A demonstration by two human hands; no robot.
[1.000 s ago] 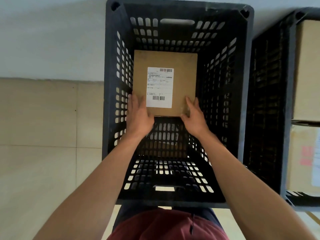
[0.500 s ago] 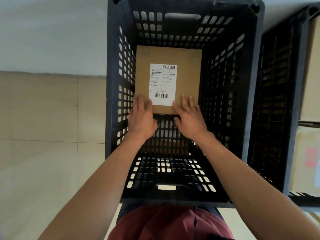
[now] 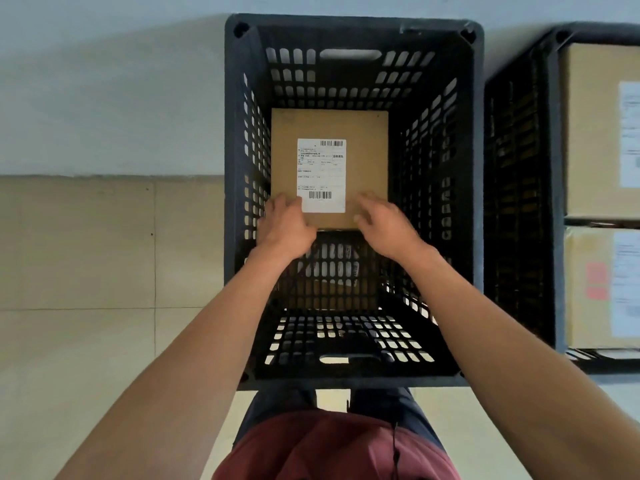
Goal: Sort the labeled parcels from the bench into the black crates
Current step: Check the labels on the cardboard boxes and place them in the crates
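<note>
Parcel (image 3: pixel 363 161) lies flat in the far half of the black crate (image 3: pixel 474 209), label (image 3: pixel 321 174) upward, its far edge toward the wall at 12 o'clock and its near edge toward the person at 6 o'clock. Left hand (image 3: pixel 285 225) sits at the parcel's 7 o'clock corner, fingers relaxed and resting on or just over the cardboard beside the label; whether it presses or merely touches cannot be told. Right hand (image 3: pixel 384 223) sits at the 5 o'clock corner, fingers spread and loosely bent over the near edge, gripping nothing that can be seen. Beneath the crate's near floor grille a second carton shows through the slots. A second crate (image 3: pixel 554 202) at 3 o'clock holds two stacked boxes (image 3: pixel 595 133) with labels. Assessment: the parcel appears to be a thin, stiff cardboard mailer, probably light, with a matt surface that should not slip; the label is the one smooth patch and is better avoided. It looks unlikely to sag if lifted by opposite edges. Best purchase would be the two long sides or the near corners, since the far edge lies close to the crate wall. Placement appears essentially complete.
</note>
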